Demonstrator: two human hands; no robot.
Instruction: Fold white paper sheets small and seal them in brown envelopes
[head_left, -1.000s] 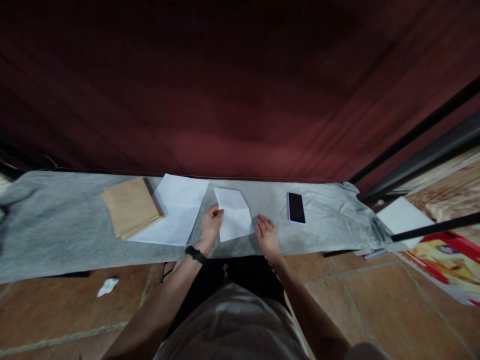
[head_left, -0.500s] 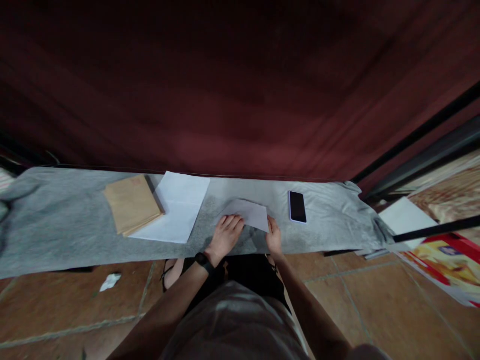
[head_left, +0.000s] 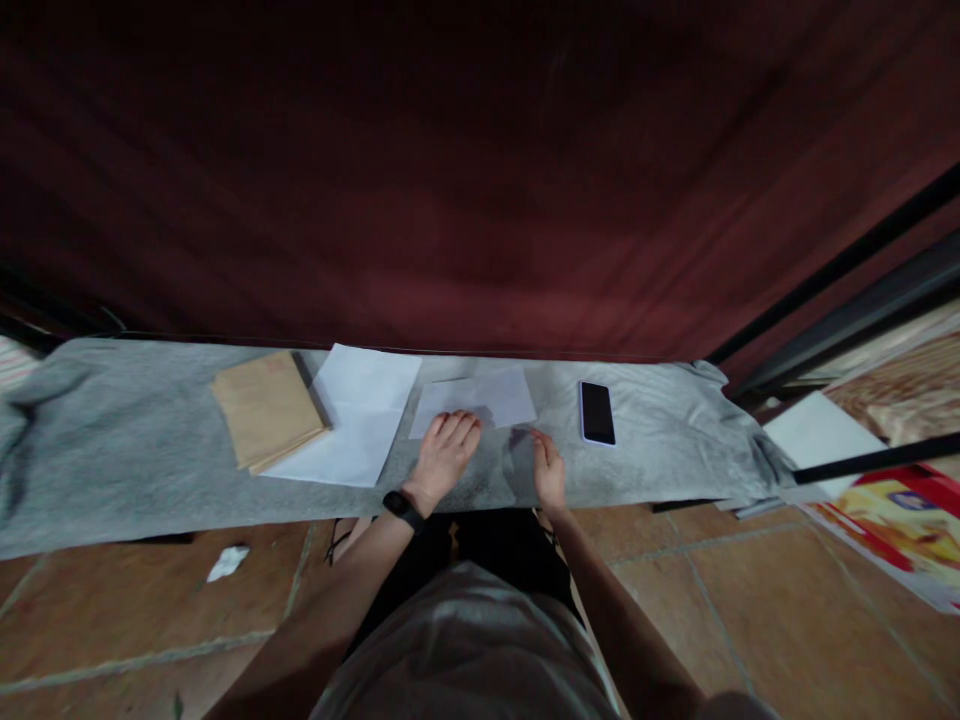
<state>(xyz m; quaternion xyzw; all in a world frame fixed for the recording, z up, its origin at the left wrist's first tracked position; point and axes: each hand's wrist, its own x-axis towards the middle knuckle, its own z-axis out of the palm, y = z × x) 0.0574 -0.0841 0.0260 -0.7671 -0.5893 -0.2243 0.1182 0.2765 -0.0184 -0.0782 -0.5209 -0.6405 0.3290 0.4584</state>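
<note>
A white sheet of paper (head_left: 506, 398) with a crease across its middle lies on the grey cloth in front of me. My left hand (head_left: 448, 452), a dark band on its wrist, is over the paper's near edge. Its fingers are slightly bent and rest close together on or just above the sheet, and their tips hide part of the edge. Just below the paper's near right corner is my right hand (head_left: 549, 470), with loosely bent fingers and no paper visibly gripped. Whether its fingertips touch the corner is hard to see.
To the left, a stack of brown envelopes (head_left: 268, 410) overlaps a larger creased white sheet (head_left: 367, 415). A phone (head_left: 598, 412) lies right of my hands. The grey cloth (head_left: 675, 430) covers a narrow bench against a dark red surface (head_left: 450, 200). A red and yellow box (head_left: 900, 520) stands far right.
The paper has opened out flatter and sits farther from me, stretching more to the left. My right hand has let go of its edge; my left hand has shifted slightly left.
</note>
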